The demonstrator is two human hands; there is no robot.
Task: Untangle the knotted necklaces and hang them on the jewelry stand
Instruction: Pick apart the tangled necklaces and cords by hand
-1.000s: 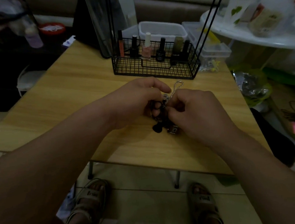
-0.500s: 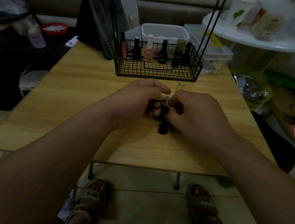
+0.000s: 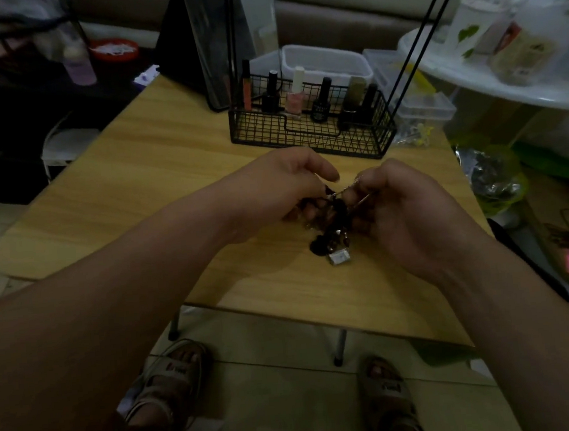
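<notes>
The left hand (image 3: 274, 195) and right hand (image 3: 410, 214) pinch the necklaces (image 3: 333, 235) between them. The dark knot hangs under the curled fingers (image 3: 324, 172), its low end on the desk (image 3: 135, 180).

Nothing legible; blurred marks on sandal straps (image 3: 174, 369) at six o'clock, bottle labels (image 3: 320, 107) at twelve.

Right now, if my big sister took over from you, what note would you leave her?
Left hand: fingers pinch the knotted necklaces from the left.
Right hand: pinches a thin chain drawn taut out of the clump.
The clump hangs low over the table, with a silver pendant at the bottom.
Done: one strand partly teased out.
Left: finish untangling and hang each necklace; none looks hung yet.
</notes>
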